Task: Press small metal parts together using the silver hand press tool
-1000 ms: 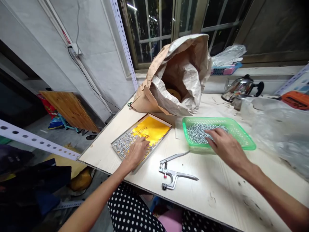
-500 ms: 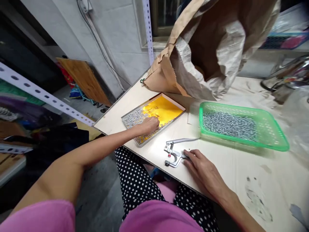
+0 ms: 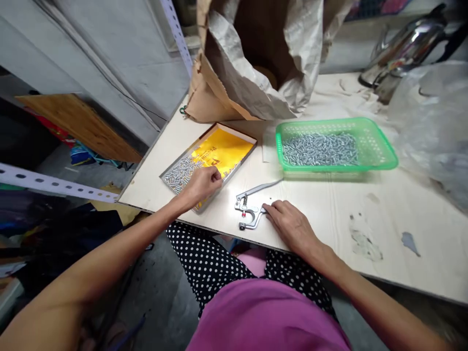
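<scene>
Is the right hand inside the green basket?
No, the right hand is at the pliers, with the green basket farther back on the table.

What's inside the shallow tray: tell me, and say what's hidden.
The shallow tray holds small metal pieces, massed toward one end, over a lettered yellow surface. The left hand blocks part of the view, so whatever lies behind it, and beneath the pieces, cannot be seen.

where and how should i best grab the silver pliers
Probably by the two handles, coming from the right, where the right hand covers part of the nearer one. The silver pliers lie on their side, handles spread and pointing rightward, while the spring and red tip sit at the left end.
</scene>
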A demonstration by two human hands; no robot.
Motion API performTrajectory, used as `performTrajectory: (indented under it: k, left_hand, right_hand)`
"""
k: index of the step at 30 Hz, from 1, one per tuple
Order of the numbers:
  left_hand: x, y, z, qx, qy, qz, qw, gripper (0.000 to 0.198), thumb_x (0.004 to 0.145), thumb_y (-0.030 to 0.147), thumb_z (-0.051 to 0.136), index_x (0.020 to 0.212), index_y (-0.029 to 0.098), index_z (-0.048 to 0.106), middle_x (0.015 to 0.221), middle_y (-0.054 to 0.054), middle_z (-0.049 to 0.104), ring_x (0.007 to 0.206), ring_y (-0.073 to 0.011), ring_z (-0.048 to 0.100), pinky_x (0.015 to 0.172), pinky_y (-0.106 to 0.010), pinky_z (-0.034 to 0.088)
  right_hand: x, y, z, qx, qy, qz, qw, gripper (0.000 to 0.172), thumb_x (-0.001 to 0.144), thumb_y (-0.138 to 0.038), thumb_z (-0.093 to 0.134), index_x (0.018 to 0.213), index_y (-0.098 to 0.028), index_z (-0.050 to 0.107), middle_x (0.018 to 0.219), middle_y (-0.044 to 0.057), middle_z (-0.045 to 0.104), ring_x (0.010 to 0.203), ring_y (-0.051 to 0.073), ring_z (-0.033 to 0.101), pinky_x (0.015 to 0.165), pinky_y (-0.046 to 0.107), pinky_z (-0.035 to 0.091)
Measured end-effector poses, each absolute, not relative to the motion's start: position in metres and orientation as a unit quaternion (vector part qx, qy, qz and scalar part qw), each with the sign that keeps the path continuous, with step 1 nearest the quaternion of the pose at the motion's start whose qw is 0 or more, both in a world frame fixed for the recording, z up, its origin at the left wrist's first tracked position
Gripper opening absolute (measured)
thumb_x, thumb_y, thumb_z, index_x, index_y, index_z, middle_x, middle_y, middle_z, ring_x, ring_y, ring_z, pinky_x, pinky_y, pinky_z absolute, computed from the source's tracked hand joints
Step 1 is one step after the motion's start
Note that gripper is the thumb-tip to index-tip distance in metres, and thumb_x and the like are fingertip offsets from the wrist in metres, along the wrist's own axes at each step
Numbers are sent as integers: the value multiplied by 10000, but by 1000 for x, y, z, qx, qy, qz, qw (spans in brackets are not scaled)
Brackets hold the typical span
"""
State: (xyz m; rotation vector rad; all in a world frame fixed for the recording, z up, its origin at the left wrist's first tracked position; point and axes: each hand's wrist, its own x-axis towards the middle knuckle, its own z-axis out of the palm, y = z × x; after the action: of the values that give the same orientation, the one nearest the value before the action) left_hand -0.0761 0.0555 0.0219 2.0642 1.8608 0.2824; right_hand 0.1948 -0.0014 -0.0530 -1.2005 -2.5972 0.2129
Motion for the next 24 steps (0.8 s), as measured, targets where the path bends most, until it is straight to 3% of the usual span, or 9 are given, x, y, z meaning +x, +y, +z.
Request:
performTrajectory:
  k: [4,9,13,19,24]
  left_hand:
    - [-51,12,19,773,593,67,216,145,846,174,511,774,157,636,704,-8,633,636,-119,559,627,-231,429]
    - [-36,-10,3,818,551,-127,103,183,903,85,453,843,144,616,891,-80,620,870,-202,578,749,-300,470]
    - [-30,-7,3,817,523,-237,59,197,896,37,443,935,117,618,1007,-124,605,987,-252,558,762,-325,492]
    - [-26,-6,3,829,497,-252,47,246,909,22,412,1075,84,583,1017,-140,598,953,-251,570,741,-341,516]
    - [-32,-8,0,846,477,-232,56,186,899,47,462,990,95,617,985,-127,616,956,-260,571,732,-336,505]
  right_hand:
    - [195,1,-55,-421,-897,54,124,297,966,-115,348,1122,-131,599,932,107,586,839,224,496,697,337,399]
    - [191,2,-56,-442,-888,24,128,207,942,-107,435,965,-144,637,857,80,585,778,201,473,659,330,348]
    - [188,2,-54,-450,-883,7,133,169,925,-99,483,898,-156,640,817,60,578,754,192,461,652,325,320]
    - [189,3,-54,-450,-882,12,137,162,906,-72,500,909,-158,637,840,60,587,766,192,458,660,322,308]
    - [188,2,-56,-452,-879,9,151,175,902,-61,493,883,-160,636,819,59,584,757,193,458,656,323,302]
